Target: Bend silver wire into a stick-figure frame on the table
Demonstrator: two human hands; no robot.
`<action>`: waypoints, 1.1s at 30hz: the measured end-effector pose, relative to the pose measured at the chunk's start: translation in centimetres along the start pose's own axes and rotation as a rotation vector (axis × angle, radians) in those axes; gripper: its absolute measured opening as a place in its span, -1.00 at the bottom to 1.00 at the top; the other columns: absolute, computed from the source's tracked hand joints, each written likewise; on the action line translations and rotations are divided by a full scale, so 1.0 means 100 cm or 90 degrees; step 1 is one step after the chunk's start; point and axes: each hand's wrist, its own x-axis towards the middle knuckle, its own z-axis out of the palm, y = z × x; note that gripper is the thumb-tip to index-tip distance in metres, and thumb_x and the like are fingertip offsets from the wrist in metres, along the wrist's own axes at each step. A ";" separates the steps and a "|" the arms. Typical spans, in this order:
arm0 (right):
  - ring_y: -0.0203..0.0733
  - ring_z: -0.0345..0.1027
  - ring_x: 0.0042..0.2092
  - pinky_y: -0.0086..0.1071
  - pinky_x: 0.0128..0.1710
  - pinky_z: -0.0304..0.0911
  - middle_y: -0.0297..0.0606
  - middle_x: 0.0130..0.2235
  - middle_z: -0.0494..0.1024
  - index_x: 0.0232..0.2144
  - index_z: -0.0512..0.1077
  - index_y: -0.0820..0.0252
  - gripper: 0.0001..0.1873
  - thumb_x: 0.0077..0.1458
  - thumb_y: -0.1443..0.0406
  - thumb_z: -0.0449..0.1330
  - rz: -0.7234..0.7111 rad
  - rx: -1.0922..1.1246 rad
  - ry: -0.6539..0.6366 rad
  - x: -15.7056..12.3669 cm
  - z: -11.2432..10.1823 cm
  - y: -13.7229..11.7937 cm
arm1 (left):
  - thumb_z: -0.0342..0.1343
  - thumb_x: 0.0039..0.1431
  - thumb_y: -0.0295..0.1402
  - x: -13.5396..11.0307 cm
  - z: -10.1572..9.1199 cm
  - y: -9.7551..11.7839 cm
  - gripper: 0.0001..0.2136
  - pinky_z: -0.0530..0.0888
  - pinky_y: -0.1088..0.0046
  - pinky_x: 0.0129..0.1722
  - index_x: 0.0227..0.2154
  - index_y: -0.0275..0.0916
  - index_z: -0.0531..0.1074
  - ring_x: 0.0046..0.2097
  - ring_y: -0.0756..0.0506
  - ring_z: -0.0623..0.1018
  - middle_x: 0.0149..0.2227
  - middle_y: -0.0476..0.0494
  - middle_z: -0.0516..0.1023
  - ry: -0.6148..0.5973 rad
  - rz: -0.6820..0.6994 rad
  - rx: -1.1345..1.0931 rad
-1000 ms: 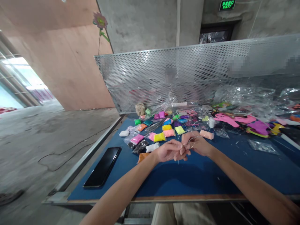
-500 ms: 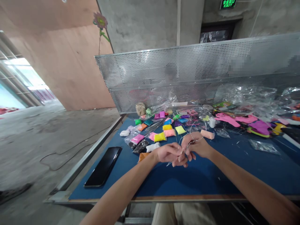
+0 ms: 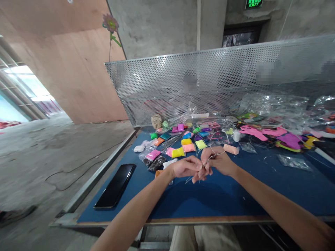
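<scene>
My left hand (image 3: 186, 166) and my right hand (image 3: 219, 161) meet over the blue table top (image 3: 225, 195), fingertips pinched together. Both pinch a thin metal wire (image 3: 218, 143) that loops up in a ring behind my right hand, with a short end sticking down to the left below my fingers. Small coloured clay packets (image 3: 183, 146) lie just beyond my hands.
A black phone (image 3: 115, 185) lies at the table's left front. A perforated metal screen (image 3: 209, 80) closes the far edge. Pink and purple foam shapes (image 3: 272, 134) and crumpled clear plastic bags (image 3: 285, 108) cover the far right. A small white case (image 3: 138, 149) sits at the left.
My hands have stayed together and shifted slightly. The wire's loose end now points down to the left, and the loop sits higher behind my right hand.
</scene>
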 end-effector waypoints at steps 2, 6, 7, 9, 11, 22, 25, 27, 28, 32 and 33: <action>-0.24 0.47 -0.58 -0.48 -0.66 0.36 -0.28 -0.54 0.54 -0.47 0.51 0.25 -0.82 -0.02 0.28 0.41 0.003 -0.007 0.015 0.000 -0.003 0.004 | 0.31 -0.02 -0.09 0.000 -0.002 0.002 -0.66 0.43 0.26 -0.14 -0.56 -0.33 0.56 -0.34 -0.13 0.51 -0.60 -0.16 0.45 0.007 0.013 0.027; -0.28 0.43 -0.58 -0.46 -0.62 0.34 -0.31 -0.54 0.52 -0.46 0.50 0.23 -0.82 -0.01 0.27 0.41 -0.006 -0.014 0.022 0.002 -0.007 0.010 | 0.28 0.02 -0.06 -0.002 -0.007 0.006 -0.64 0.43 0.29 -0.22 -0.53 -0.34 0.56 -0.46 -0.08 0.49 -0.60 -0.16 0.46 0.032 0.001 0.094; -0.29 0.42 -0.57 -0.45 -0.60 0.34 -0.32 -0.53 0.52 -0.47 0.49 0.22 -0.81 -0.02 0.26 0.41 -0.013 -0.016 0.022 0.003 -0.008 0.010 | 0.28 0.01 -0.05 -0.002 -0.007 0.007 -0.63 0.44 0.31 -0.26 -0.52 -0.34 0.56 -0.47 -0.08 0.49 -0.57 -0.17 0.48 0.043 0.003 0.105; -0.27 0.43 -0.53 -0.41 -0.54 0.36 -0.33 -0.51 0.51 -0.45 0.48 0.22 -0.79 -0.01 0.22 0.40 -0.028 -0.023 0.015 0.005 -0.010 0.008 | 0.27 0.02 -0.03 -0.002 -0.006 0.010 -0.61 0.43 0.35 -0.32 -0.48 -0.35 0.56 -0.48 -0.06 0.49 -0.51 -0.20 0.52 0.077 0.028 0.133; -0.25 0.43 -0.49 -0.38 -0.48 0.36 -0.32 -0.48 0.51 -0.36 0.50 0.21 -0.80 0.05 0.19 0.36 -0.034 -0.049 0.025 0.008 -0.013 0.005 | 0.22 0.08 -0.02 -0.001 -0.002 0.015 -0.60 0.42 0.40 -0.34 -0.40 -0.35 0.58 -0.45 -0.07 0.51 -0.44 -0.23 0.56 0.134 0.075 0.209; -0.22 0.39 -0.34 -0.38 -0.35 0.32 -0.24 -0.26 0.57 -0.28 0.55 0.17 -0.74 0.11 0.10 0.27 -0.097 -0.354 0.268 0.018 -0.033 0.016 | -0.06 0.31 -0.03 0.008 -0.004 0.014 -0.54 0.26 0.53 -0.45 -0.39 -0.26 0.60 -0.48 0.01 0.40 -0.43 -0.08 0.58 0.454 0.168 0.708; -0.24 0.38 -0.36 -0.39 -0.40 0.30 -0.25 -0.26 0.56 -0.22 0.53 0.17 -0.71 0.14 0.08 0.24 -0.082 -0.356 0.243 0.018 -0.031 0.017 | -0.07 0.32 -0.05 0.010 -0.008 0.010 -0.54 0.21 0.53 -0.48 -0.38 -0.25 0.61 -0.50 0.01 0.39 -0.50 -0.06 0.54 0.442 0.144 0.768; -0.25 0.36 -0.41 -0.39 -0.44 0.29 -0.25 -0.32 0.55 -0.21 0.53 0.17 -0.69 0.20 0.07 0.18 -0.099 -0.339 0.238 0.018 -0.031 0.017 | -0.04 0.30 -0.06 0.010 -0.012 0.008 -0.57 0.19 0.52 -0.49 -0.40 -0.23 0.61 -0.51 0.01 0.39 -0.55 -0.05 0.51 0.464 0.133 0.825; -0.25 0.35 -0.43 -0.39 -0.46 0.28 -0.26 -0.35 0.54 -0.22 0.53 0.17 -0.68 0.23 0.06 0.15 -0.109 -0.328 0.239 0.018 -0.032 0.018 | -0.02 0.29 -0.06 0.009 -0.013 0.008 -0.58 0.19 0.51 -0.48 -0.43 -0.22 0.61 -0.51 0.00 0.39 -0.56 -0.05 0.51 0.478 0.132 0.851; -0.25 0.34 -0.48 -0.37 -0.50 0.28 -0.27 -0.42 0.50 -0.25 0.53 0.18 -0.64 0.26 0.04 0.11 -0.122 -0.342 0.235 0.018 -0.037 0.016 | 0.08 0.24 -0.09 0.005 -0.018 0.014 -0.68 0.26 0.50 -0.42 -0.39 -0.19 0.62 -0.46 -0.02 0.47 -0.50 -0.07 0.57 0.483 0.169 0.876; -0.25 0.35 -0.48 -0.36 -0.49 0.28 -0.27 -0.43 0.50 -0.25 0.54 0.18 -0.62 0.26 0.03 0.10 -0.126 -0.356 0.234 0.017 -0.038 0.015 | 0.11 0.22 -0.10 0.004 -0.019 0.017 -0.71 0.30 0.50 -0.39 -0.31 -0.18 0.62 -0.42 -0.03 0.50 -0.42 -0.08 0.61 0.483 0.196 0.845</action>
